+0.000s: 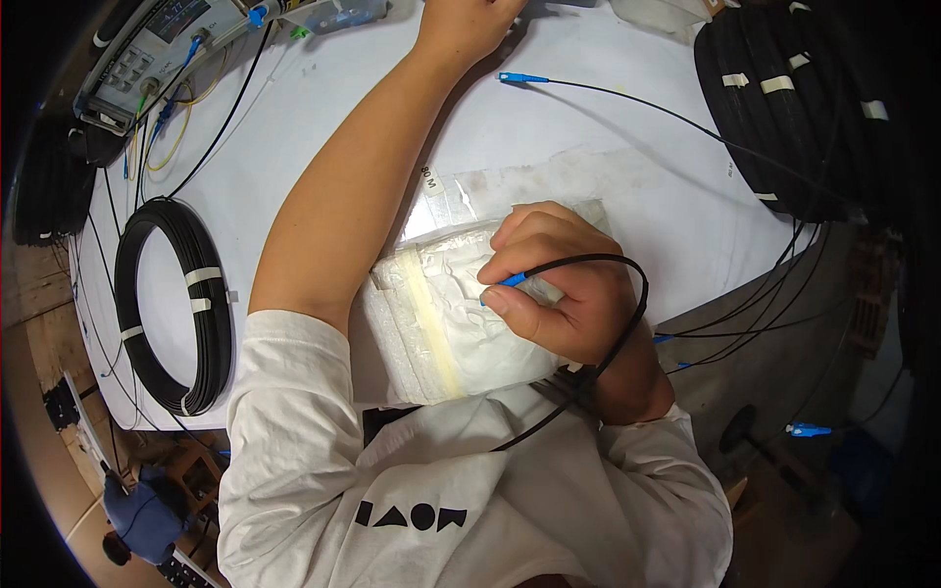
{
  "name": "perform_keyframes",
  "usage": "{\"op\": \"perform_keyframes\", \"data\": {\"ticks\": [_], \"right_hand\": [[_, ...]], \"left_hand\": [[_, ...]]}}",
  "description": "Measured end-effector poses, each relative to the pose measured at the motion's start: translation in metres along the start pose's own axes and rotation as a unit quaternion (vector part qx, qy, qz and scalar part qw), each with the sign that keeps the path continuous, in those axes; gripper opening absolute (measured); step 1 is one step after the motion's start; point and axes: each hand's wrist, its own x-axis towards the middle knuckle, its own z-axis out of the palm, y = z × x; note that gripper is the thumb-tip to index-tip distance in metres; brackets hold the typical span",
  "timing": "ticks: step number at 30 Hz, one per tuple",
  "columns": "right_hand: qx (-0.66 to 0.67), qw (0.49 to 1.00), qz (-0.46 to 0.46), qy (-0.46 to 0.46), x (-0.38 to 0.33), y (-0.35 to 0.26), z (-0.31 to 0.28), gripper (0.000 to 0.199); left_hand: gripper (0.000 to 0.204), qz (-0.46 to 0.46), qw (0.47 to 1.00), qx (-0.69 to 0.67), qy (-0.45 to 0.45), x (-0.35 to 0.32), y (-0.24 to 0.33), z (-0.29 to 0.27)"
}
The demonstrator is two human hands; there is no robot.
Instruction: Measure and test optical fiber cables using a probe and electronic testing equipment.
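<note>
Blue plastic connector (511, 280) on the end of a thin black cable (627, 314): we are pinching it in our right hand (559, 294), thumb and forefinger pressed together on its body, tip pointing down-left. We are pressing that tip against a white wipe pack (441, 323), crinkled, translucent wrap with a yellowish strip down it, lying at the near edge of the white table (323, 108). The cable is looping out over the back of our hand and running down toward our white shirt (470, 490). Our left hand (461, 24) is reaching far up the table, fingers out of frame, so we cannot tell its grip. A coiled black cable (176, 304) is lying well apart on the left.
</note>
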Motion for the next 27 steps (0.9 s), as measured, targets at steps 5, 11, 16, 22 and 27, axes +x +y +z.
{"op": "perform_keyframes", "data": {"ticks": [5,11,16,22,27], "right_hand": [[-0.001,1.0,0.003,-0.003,0.0,0.0,0.0,0.015],[0.0,1.0,0.004,-0.003,0.0,0.0,0.0,0.016],[0.003,1.0,0.008,0.0,0.0,0.0,0.0,0.016],[-0.001,1.0,0.003,-0.001,-0.001,0.001,0.0,0.016],[-0.006,1.0,0.009,0.0,-0.001,0.0,0.0,0.016]], "left_hand": [[0.082,-0.002,1.0,0.004,0.006,0.0,0.0,0.0],[0.081,0.018,1.0,-0.005,0.013,0.002,-0.007,0.002],[0.081,0.008,1.0,-0.005,0.012,0.002,-0.005,0.003],[0.081,0.009,1.0,0.009,0.018,0.001,-0.003,0.003],[0.082,0.008,1.0,0.013,0.012,0.001,-0.002,0.002]]}}
